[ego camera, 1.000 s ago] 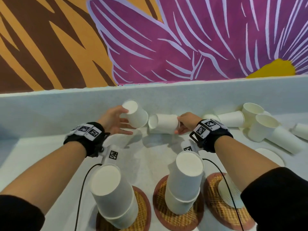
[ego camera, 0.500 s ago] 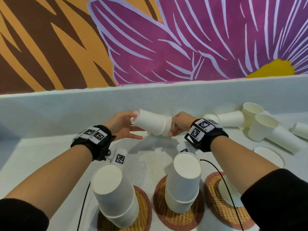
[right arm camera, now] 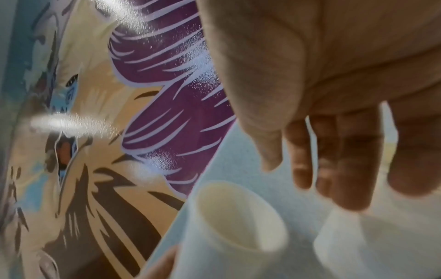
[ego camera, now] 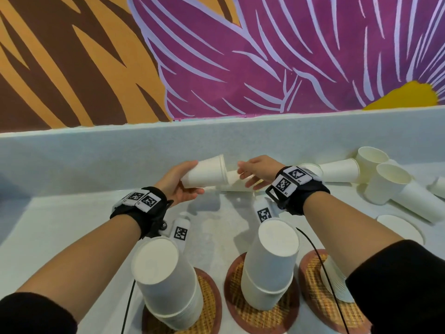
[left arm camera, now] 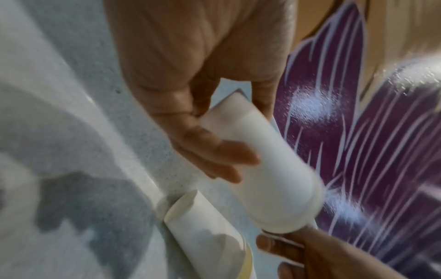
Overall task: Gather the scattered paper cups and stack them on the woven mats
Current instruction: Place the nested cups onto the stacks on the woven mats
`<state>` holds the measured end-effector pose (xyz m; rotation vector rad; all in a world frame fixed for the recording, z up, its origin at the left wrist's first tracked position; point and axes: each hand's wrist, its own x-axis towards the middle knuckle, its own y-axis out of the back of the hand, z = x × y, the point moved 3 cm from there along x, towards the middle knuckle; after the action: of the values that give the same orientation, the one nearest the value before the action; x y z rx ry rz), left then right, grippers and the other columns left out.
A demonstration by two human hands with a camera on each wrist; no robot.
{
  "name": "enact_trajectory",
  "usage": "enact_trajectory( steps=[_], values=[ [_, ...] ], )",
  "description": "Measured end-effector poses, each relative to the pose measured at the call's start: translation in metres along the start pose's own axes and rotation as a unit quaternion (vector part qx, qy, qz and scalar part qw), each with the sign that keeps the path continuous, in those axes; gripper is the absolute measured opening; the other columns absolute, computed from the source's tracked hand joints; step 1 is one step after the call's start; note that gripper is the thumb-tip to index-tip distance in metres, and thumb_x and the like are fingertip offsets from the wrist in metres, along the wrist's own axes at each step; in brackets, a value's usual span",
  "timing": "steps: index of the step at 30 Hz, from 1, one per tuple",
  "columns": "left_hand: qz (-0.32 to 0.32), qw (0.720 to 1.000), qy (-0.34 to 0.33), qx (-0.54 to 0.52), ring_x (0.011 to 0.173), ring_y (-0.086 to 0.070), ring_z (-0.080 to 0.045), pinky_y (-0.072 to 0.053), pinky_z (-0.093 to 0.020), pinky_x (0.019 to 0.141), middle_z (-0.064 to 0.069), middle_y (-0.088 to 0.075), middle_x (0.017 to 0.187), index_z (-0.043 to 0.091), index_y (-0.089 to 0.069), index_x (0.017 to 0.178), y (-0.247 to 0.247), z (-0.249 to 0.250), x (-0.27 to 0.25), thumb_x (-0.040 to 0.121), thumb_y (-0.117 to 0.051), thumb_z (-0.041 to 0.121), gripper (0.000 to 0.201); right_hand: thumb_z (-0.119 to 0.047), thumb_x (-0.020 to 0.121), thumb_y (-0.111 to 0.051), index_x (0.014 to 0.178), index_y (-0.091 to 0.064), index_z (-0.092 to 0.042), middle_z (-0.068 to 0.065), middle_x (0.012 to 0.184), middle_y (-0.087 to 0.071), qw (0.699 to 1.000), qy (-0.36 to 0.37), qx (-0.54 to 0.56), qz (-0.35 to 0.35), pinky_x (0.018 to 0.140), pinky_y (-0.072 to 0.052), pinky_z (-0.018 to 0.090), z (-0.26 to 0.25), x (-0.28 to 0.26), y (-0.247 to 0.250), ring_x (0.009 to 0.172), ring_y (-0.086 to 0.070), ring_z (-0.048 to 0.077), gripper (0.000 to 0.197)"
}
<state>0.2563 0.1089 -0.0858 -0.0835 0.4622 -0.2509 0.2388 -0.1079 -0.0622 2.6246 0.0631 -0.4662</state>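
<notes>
My left hand (ego camera: pixel 192 177) grips a white paper cup (ego camera: pixel 206 172) on its side above the table, mouth turned toward my right hand; the left wrist view shows the same cup (left arm camera: pixel 262 169). My right hand (ego camera: pixel 244 174) hovers at the cup's rim with straight fingers (right arm camera: pixel 346 169) and holds nothing. Another cup (ego camera: pixel 231 182) lies on the table below both hands, against the wall. Near me are three woven mats (ego camera: pixel 210 307), (ego camera: pixel 237 307), (ego camera: pixel 313 300). Upside-down cup stacks (ego camera: pixel 163 280), (ego camera: pixel 269 263) stand on the left two; my right arm partly hides the third stack (ego camera: pixel 333 283).
Several loose cups (ego camera: pixel 339 170), (ego camera: pixel 387 184), (ego camera: pixel 419 203) lie or stand at the back right along the pale low wall (ego camera: pixel 96 160). A flat white round piece (ego camera: pixel 402 229) lies on the table at the right. A painted mural rises behind the wall.
The two cups held apart a second ago were pushed together. My right hand has since let go and opened, and the left hand has lifted the cup slightly to the left.
</notes>
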Motion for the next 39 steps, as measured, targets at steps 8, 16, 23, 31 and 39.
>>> enact_trajectory(
  steps=[8, 16, 23, 31, 39],
  values=[
    [0.027, 0.999, 0.015, -0.035, 0.039, -0.048, -0.021, -0.034, -0.014, 0.033, -0.012, -0.053, 0.072, 0.016, -0.056, 0.092, 0.015, -0.014, 0.005, 0.089, -0.050, 0.035, 0.020, -0.024, 0.084, -0.066, 0.121, -0.053, -0.001, 0.016, 0.116, -0.062, 0.970, -0.055, -0.189, 0.143, 0.085, -0.051, 0.036, 0.029, 0.019, 0.002, 0.103, -0.063, 0.030, 0.045],
    [0.063, 0.998, 0.023, -0.008, 0.039, -0.053, -0.019, -0.041, -0.016, 0.035, -0.011, -0.057, 0.074, 0.016, -0.054, 0.095, 0.029, -0.013, 0.010, 0.091, -0.051, 0.042, 0.027, -0.026, 0.089, -0.061, 0.109, -0.066, -0.002, 0.007, 0.089, -0.056, 0.969, -0.037, -0.222, 0.104, 0.064, -0.040, 0.028, 0.034, 0.025, -0.009, 0.082, -0.052, 0.021, 0.032],
    [0.136, 0.988, -0.053, 0.045, 0.086, -0.062, -0.027, -0.054, -0.019, 0.045, -0.014, -0.057, 0.108, 0.006, -0.053, 0.117, 0.041, -0.002, 0.004, 0.086, -0.063, 0.040, 0.047, -0.017, 0.088, -0.063, 0.086, -0.067, -0.010, 0.000, 0.068, -0.064, 0.999, 0.025, -0.017, 0.035, 0.059, -0.047, 0.020, 0.006, 0.006, 0.008, 0.062, -0.059, 0.009, 0.008],
    [-0.027, 0.973, -0.121, 0.193, 0.082, -0.062, -0.017, -0.059, -0.022, 0.059, -0.004, -0.061, 0.095, 0.018, -0.059, 0.098, -0.006, 0.056, -0.049, 0.088, -0.061, 0.027, 0.014, -0.013, 0.085, -0.067, 0.080, -0.072, -0.010, 0.001, 0.069, -0.073, 0.982, 0.107, -0.032, -0.153, 0.067, -0.057, 0.017, -0.058, -0.046, 0.006, 0.064, -0.069, 0.008, 0.008],
    [-0.052, 0.949, -0.174, 0.257, 0.058, -0.066, -0.009, -0.052, -0.016, 0.047, 0.002, -0.071, 0.071, 0.015, -0.062, 0.100, -0.022, 0.120, -0.115, 0.062, -0.072, 0.052, 0.054, -0.041, 0.085, -0.063, 0.090, -0.070, -0.028, -0.005, 0.096, -0.073, 0.955, 0.156, -0.204, -0.148, 0.086, -0.052, 0.027, -0.104, -0.123, 0.028, 0.085, -0.068, 0.008, 0.016]
  ],
)
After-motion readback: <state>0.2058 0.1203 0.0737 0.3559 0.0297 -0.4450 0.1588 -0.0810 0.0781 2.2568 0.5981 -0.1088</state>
